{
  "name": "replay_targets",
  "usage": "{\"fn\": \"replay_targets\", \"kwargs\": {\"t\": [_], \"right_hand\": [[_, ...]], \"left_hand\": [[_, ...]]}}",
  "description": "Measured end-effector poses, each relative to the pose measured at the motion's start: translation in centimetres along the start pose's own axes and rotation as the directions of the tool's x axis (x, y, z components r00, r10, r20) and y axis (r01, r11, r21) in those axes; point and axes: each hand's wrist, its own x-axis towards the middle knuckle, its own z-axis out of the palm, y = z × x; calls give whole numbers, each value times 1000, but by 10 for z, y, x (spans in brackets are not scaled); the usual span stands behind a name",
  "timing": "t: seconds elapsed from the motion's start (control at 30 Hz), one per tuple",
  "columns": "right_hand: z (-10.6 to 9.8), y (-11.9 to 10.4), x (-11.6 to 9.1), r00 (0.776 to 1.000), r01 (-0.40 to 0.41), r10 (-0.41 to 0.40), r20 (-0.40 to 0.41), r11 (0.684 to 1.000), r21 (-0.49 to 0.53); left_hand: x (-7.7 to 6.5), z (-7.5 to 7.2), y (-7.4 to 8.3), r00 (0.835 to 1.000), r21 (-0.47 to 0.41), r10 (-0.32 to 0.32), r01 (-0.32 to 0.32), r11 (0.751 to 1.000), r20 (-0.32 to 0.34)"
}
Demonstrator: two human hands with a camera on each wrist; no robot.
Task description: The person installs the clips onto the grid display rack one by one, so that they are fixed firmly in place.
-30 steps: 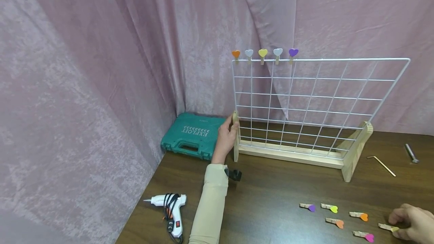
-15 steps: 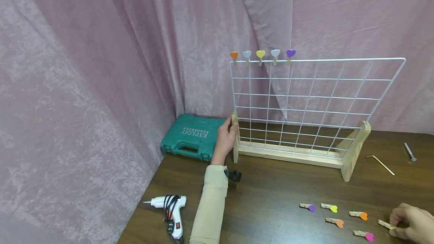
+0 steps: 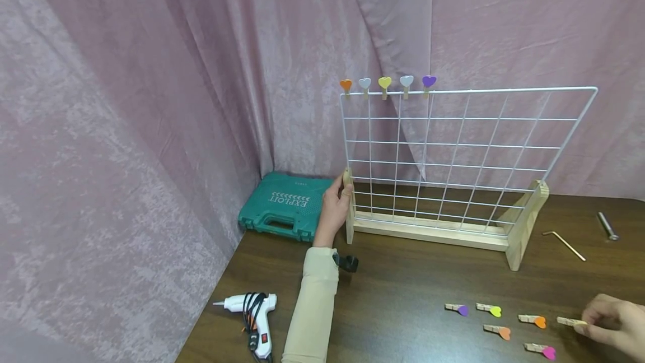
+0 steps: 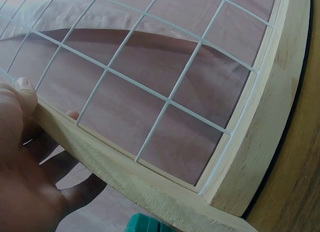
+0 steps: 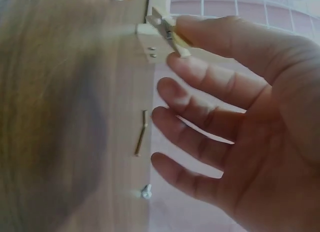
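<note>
My left hand (image 3: 333, 209) grips the left wooden upright (image 3: 349, 200) of a stand that carries a white wire grid (image 3: 453, 144). In the left wrist view the thumb lies on the upright's near side, with the other fingers behind it. Between thumb and index finger my right hand (image 3: 615, 321) pinches a small wooden clothespin (image 5: 169, 34) with a yellow heart, partly hidden by the thumb. Several clothespins with orange, white, yellow and purple hearts (image 3: 429, 82) stand clipped along the grid's top wire at the left.
Loose heart clothespins (image 3: 497, 331) lie on the brown table (image 3: 403, 296) left of the right hand. Behind are a hex key (image 3: 565, 245) and a bolt (image 3: 607, 226). A green tool case (image 3: 287, 203) and a white glue gun (image 3: 259, 318) are at left.
My right hand has lifted the yellow-heart clothespin from the table and turned it slightly. The left hand keeps its grip on the upright. The head view has shifted a little.
</note>
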Motion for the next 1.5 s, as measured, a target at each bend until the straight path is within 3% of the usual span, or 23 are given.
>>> {"fn": "replay_targets", "kwargs": {"t": [0.2, 0.43, 0.67, 0.8, 1.0, 1.23, 1.5], "right_hand": [[2, -13, 15, 984, 56, -32, -177, 990, 131], [-7, -33, 35, 970, 98, -67, -232, 987, 124], [-16, -54, 57, 972, 118, -63, -226, 965, 235], [-23, -64, 69, 976, 104, -52, -211, 965, 242], [-35, -84, 87, 977, 67, -14, -212, 968, 243], [-51, -109, 111, 979, 71, -29, -203, 976, 204], [-64, -130, 133, 982, 105, -50, -182, 946, 308]], "left_hand": [[1, 0, -1, 1000, -5, 16, -16, 1000, -10], [1, 1, -1, 999, 1, 31, -31, 1000, -17], [3, 2, -1, 999, -8, 32, -32, 999, -7], [2, 2, -1, 1000, -38, 24, -24, 999, 0], [1, 0, 0, 1000, -7, 4, -4, 1000, -1], [1, -1, -2, 1000, -28, 26, -26, 999, -3], [1, 0, -2, 999, -13, 42, -42, 999, 1]]}}
